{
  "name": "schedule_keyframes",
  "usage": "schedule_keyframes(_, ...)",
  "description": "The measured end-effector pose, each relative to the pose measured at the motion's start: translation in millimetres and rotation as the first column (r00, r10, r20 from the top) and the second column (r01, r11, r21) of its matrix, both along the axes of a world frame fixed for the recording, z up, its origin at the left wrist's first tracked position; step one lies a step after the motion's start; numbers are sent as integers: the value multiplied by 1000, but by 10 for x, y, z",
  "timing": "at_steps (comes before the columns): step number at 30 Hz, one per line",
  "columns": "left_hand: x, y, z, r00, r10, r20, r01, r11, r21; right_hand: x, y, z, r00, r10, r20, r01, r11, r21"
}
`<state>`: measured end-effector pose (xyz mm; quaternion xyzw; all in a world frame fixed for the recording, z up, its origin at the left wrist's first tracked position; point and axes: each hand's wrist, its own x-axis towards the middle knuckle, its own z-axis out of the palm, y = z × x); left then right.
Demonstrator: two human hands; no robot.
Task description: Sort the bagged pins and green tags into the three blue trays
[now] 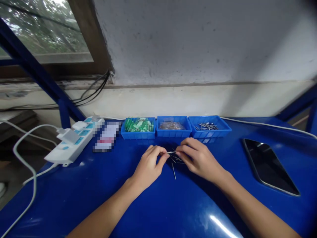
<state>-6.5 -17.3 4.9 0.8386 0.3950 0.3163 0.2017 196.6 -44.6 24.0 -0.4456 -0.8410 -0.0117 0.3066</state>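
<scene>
Between my two hands a thin metal pin is held level, just above the table. My left hand pinches its left end between thumb and forefinger. The fingertips of my right hand close on its right end and partly hide it. Several more thin metal pins lie in a loose pile beneath and behind the right fingers. Nearer to me, a single pin with a thicker upper part rests apart from the pile.
Three blue bins stand along the back: one with green packets, one with coppery pieces, one with metal pins. A power strip with plugs and white cables is at left, beside a blurred card. A phone lies right.
</scene>
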Motion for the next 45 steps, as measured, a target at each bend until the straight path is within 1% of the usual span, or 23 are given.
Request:
schedule_keyframes(1, 6, 7, -21, 1000, -2, -31, 3, 1000, 14, 78, 19, 21, 999, -35, -29, 36, 998, 53)
schedule_keyframes(3, 19, 29, -63, 994, -1, -108, 8, 998, 59, 290, 77, 51, 975, -181, -130, 202, 964, 171)
schedule_keyframes(4, 27, 43, -84, 989, -2, -150, 14, 997, 79, 413, 113, 55, 938, -293, -186, 330, 920, 213)
schedule_keyframes(6, 44, 71, -119, 977, -7, -213, 29, 995, 101, 644, 184, 38, 806, -541, -239, 587, 781, 213)
schedule_keyframes(8, 60, 87, -141, 970, -14, -243, 38, 995, 96, 780, 230, 0, 711, -669, -218, 702, 691, 171)
schedule_keyframes(9, 67, 90, -145, 969, -19, -247, 42, 995, 89, 789, 239, -19, 701, -685, -198, 712, 686, 148)
schedule_keyframes(10, 72, 89, -144, 970, -23, -243, 45, 996, 83, 756, 237, -35, 717, -673, -183, 696, 708, 123)
schedule_keyframes(12, 75, 82, -132, 976, -22, -216, 40, 996, 76, 577, 205, -57, 795, -584, -163, 599, 798, 68)
schedule_keyframes(14, 72, 72, -112, 987, -6, -162, 19, 997, 78, 317, 148, -74, 887, -437, -148, 441, 898, -9)
schedule_keyframes(16, 63, 63, -87, 995, 21, -93, -14, 997, 75, 74, 86, -97, 953, -273, -128, 265, 961, -78)
schedule_keyframes(19, 43, 51, -46, 998, 58, -4, -57, 996, 64, -130, 27, -142, 991, -95, -90, 81, 985, -150)
schedule_keyframes(22, 21, 43, -9, 997, 78, 26, -79, 995, 56, -154, 19, -169, 995, -44, -86, 31, 989, -146)
schedule_keyframes(27, 11, 48, -3, 998, 64, 9, -65, 997, 34, -123, 22, -149, 994, -34, -104, 26, 997, -79)
schedule_keyframes(32, 26, 25, -44, 999, 43, -23, -44, 999, -6, -90, 27, -87, 998, 1, -62, -7, 996, -87)
schedule_keyframes(34, 35, 1, -66, 990, 103, -93, -102, 995, 10, 52, 56, -48, 993, -71, -96, 70, 997, -8)
schedule_keyframes(35, 40, -12, -78, 982, 128, -138, -126, 992, 25, 160, 79, -30, 979, -156, -129, 164, 985, 55)
schedule_keyframes(36, 44, -24, -88, 973, 144, -182, -139, 989, 42, 288, 108, -17, 948, -267, -174, 289, 950, 120)
schedule_keyframes(38, 50, -43, -104, 957, 154, -244, -142, 988, 64, 551, 172, -11, 804, -537, -257, 585, 791, 178)
schedule_keyframes(39, 51, -48, -109, 954, 154, -259, -141, 988, 68, 660, 203, -19, 732, -629, -263, 676, 719, 161)
schedule_keyframes(40, 51, -51, -111, 952, 153, -266, -140, 988, 69, 736, 227, -34, 685, -685, -248, 726, 673, 144)
schedule_keyframes(41, 49, -49, -113, 951, 153, -270, -139, 988, 68, 769, 243, -53, 667, -710, -225, 742, 658, 125)
schedule_keyframes(43, 42, -37, -114, 951, 143, -276, -130, 989, 63, 696, 242, -89, 726, -664, -180, 684, 724, 89)
schedule_keyframes(45, 33, -14, -116, 952, 131, -278, -120, 991, 56, 473, 200, -104, 841, -520, -151, 531, 847, 38)
